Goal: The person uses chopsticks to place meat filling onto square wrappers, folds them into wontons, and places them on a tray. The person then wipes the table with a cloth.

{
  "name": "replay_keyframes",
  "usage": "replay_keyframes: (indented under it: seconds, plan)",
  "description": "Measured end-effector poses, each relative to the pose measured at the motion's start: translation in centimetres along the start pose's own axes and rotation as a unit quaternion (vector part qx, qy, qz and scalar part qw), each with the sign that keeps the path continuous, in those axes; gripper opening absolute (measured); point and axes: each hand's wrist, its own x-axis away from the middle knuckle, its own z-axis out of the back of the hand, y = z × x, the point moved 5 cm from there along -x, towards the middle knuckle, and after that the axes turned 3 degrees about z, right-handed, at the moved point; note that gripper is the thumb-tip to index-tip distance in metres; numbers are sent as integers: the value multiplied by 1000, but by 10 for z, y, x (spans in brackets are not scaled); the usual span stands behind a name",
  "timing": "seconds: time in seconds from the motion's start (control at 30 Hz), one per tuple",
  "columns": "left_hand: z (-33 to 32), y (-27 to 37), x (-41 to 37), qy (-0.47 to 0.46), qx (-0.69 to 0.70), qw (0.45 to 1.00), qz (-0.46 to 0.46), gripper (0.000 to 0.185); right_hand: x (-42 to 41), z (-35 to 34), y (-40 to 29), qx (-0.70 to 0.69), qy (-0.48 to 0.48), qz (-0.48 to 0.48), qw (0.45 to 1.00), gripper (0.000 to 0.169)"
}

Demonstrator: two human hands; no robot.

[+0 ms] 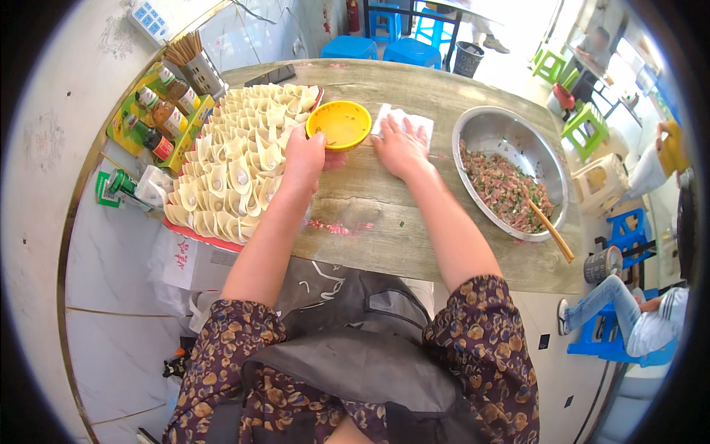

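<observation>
My left hand (308,156) grips a small yellow bowl (339,143) by its near left rim, with the thumb over the edge. A little liquid and some dark flecks show inside the bowl. On the wooden table (355,194), my right hand (403,141) lies flat with fingers spread over a folded white paper towel (423,123). Left of the bowl, rows of folded dumplings (233,161) fill a red-rimmed tray (202,237). To the right, a steel basin (502,126) holds minced meat filling (502,186) with green bits, and wooden chopsticks (549,230) lean over its rim.
Sauce bottles (161,111) in a yellow carton, a chopstick holder (204,75) and a green can (123,182) line the wall side. A phone (270,75) lies at the far edge. Beyond stand blue stools (413,53), and people sit at the right.
</observation>
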Motion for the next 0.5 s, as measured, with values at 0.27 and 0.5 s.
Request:
replay_keyframes:
  seconds: [0.27,0.5]
  plan:
    - [-5,-23,-14,18,4,1000,-1,36,80,15,31,30,30,-19,999,65]
    - [-15,-25,-20,2,-1,1000,-24,37,156,6,13,-17,78,62,995,66]
